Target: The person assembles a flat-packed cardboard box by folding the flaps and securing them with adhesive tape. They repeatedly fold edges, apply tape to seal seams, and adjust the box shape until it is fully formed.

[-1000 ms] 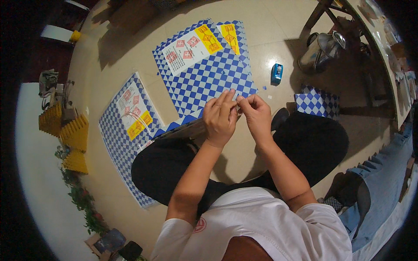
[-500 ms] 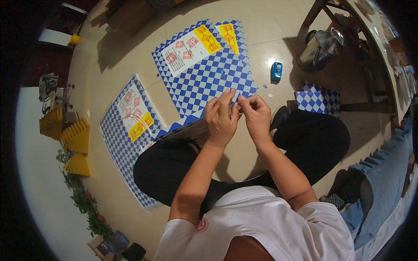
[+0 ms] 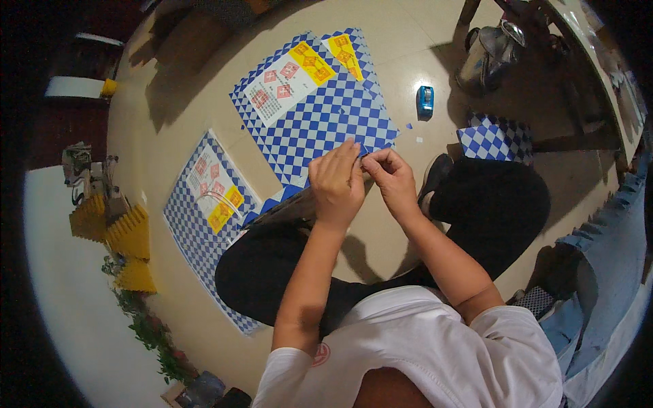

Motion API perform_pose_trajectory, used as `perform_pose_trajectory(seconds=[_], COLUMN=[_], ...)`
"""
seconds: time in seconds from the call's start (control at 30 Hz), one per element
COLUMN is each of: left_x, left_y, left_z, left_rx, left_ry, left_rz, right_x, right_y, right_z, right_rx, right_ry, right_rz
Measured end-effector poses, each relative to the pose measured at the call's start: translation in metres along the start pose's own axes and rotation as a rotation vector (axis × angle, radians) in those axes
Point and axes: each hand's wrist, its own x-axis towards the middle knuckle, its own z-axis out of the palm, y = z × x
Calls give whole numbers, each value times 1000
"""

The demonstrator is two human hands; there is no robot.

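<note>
A large blue-and-white checkered cardboard sheet (image 3: 309,129) lies in front of me, its near edge folded up into a low wall with a dark outer face. Over the right end of that wall, my left hand (image 3: 337,185) is closed, fingers on the sheet side and thumb nearer me. My right hand (image 3: 394,180) pinches at the same near right corner, thumb against forefinger. Whatever small piece is between those fingertips is hidden. Beyond the hands, a blue tape dispenser (image 3: 425,103) rests on the floor.
Another checkered sheet (image 3: 190,234) lies at left with a white strap loop on it. A folded checkered piece (image 3: 495,141) is by my right shoe (image 3: 437,178). A metal kettle (image 3: 486,60) stands near the wooden table (image 3: 598,81). Yellow corrugated pieces (image 3: 129,234) are far left.
My left fingers have straightened and drawn together against the corner. Both hands remain close together there, and the whole view has shifted slightly.
</note>
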Motion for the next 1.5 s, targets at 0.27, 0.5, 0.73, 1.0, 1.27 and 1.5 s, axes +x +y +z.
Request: perform_pose_trajectory(seconds=[0.27,0.5,0.73,1.0,1.27,1.5], left_x=[3,11,13,33,-47,-88], left_y=[7,6,-5,-15,-77,-100], left_z=[2,7,-4,-82,-27,-2], left_rx=[50,80,46,-688,-1214,-1166], left_ry=[-2,-20,6,356,478,497], left_rz=[-35,-94,-195,-393,-569,-702], right_x=[3,8,4,24,44,41], right_y=[10,11,37,-55,-54,-25], right_z=[-5,-4,-25,-18,-19,-15], right_rx=[-43,-189,-371,-917,-1151,-1200], right_ry=[80,78,95,-68,-264,-342], right_rz=[35,70,123,-785,-982,-948])
